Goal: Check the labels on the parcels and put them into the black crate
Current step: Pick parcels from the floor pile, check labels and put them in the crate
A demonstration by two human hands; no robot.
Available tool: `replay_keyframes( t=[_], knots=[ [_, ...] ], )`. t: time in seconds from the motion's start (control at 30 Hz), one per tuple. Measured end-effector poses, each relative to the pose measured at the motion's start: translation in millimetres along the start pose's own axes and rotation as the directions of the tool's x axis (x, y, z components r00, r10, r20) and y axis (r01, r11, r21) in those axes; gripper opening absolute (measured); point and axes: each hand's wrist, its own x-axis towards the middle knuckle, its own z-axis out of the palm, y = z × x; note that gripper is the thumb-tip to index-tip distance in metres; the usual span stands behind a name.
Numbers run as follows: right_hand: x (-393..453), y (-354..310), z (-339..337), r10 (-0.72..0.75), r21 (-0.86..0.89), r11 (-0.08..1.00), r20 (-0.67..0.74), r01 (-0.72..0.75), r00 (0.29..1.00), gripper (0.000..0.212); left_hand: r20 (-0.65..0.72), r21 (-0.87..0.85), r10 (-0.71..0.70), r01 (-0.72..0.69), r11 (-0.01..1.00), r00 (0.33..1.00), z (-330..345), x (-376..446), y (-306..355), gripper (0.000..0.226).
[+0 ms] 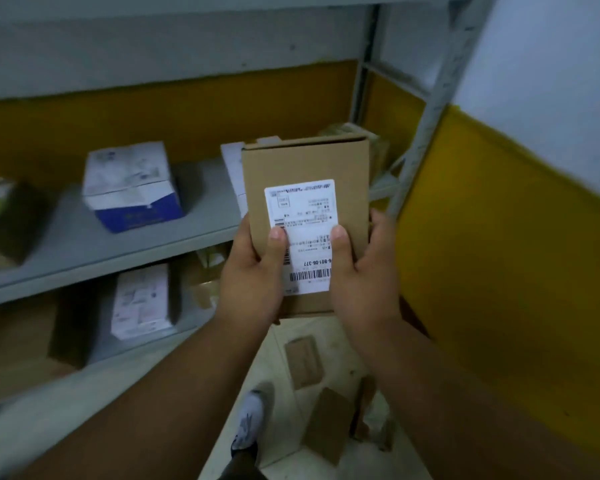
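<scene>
Both hands grip one flat cardboard parcel (305, 174) upright in front of the grey shelving (125, 237), left hand (253, 278) and right hand (364, 278) clamping its lower edges, thumbs pressed on the white shipping label (303, 216) facing the camera.

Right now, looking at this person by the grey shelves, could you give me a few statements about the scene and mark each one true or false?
1. Both hands hold the flat brown cardboard parcel. True: the left hand and right hand grip its lower sides.
2. The white shipping label faces away from the camera. False: it faces the camera, its print upside down.
3. Both thumbs press on the label. True.
4. The white-and-blue box sits on the floor. False: it sits on the grey metal shelf.
5. The black crate is beside the parcel. False: no crate is in view.
</scene>
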Motion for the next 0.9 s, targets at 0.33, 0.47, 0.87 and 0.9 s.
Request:
replay_keyframes(
  t=[0.33, 0.47, 0.87, 0.9],
  knots=[
    [-154, -74, 37, -0.220, 0.129, 0.974, 0.357, 0.185, 0.908, 0.045, -0.416, -0.059, -0.079, 0.060, 0.996, 0.906, -146, -147, -11, 0.026],
    [-211, -97, 48, -0.312, 0.166, 0.949, 0.392, 0.267, 0.865, 0.051, -0.499, -0.086, -0.066, 0.026, 0.996, 0.864, -189, -203, -9, 0.026],
    [-570, -229, 124, -0.468, 0.461, 0.868, 0.639, 0.182, 0.611, 0.046, -0.829, -0.005, -0.060, 0.100, 0.995, 0.557, -473, -477, -28, 0.026],
    [-595, -239, 128, -0.475, 0.474, 0.864, 0.658, 0.169, 0.584, 0.045, -0.841, -0.004, -0.067, 0.118, 0.993, 0.536, -492, -498, -28, 0.026]
  ],
)
